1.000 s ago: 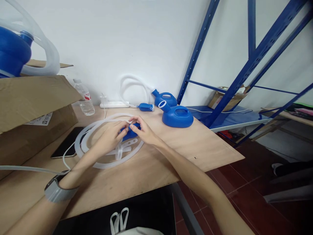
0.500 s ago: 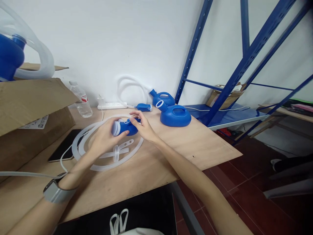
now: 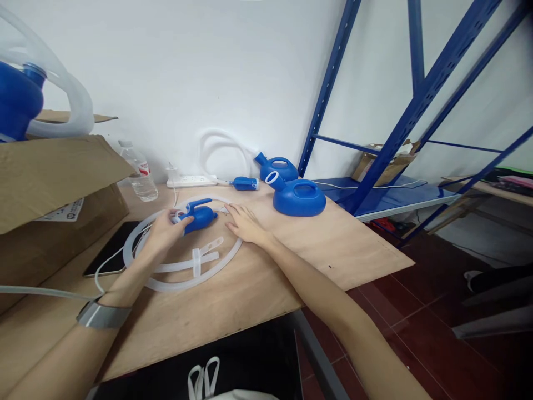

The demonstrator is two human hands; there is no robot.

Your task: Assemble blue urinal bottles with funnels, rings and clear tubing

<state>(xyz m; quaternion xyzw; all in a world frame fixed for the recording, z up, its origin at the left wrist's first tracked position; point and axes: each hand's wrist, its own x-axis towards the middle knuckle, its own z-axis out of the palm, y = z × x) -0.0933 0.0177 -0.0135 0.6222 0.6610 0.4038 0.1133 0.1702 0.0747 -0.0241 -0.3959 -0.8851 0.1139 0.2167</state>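
My left hand (image 3: 164,230) grips the pale neck of a small blue bottle-like part (image 3: 202,218), whose blue handle points up and whose narrow tip faces right. Just right of that tip, my right hand (image 3: 245,223) lies on the table with fingers spread and nothing held. Around and under the left hand runs a coiled clear tube (image 3: 225,269). Inside the coil lies a translucent strap (image 3: 196,262) with holes. Farther right stands a large blue jug (image 3: 298,199), and a second blue jug (image 3: 280,168) is behind it.
An open cardboard box (image 3: 54,178) fills the left side, by a water bottle (image 3: 144,178) and a black tablet (image 3: 112,250). A power strip (image 3: 191,180) and another blue part (image 3: 245,184) are near the wall. A blue shelf frame (image 3: 387,133) stands right.
The right hand has let go of the blue part and come down onto the table. The left hand has moved slightly left and turned the part, so its handle now shows on top.
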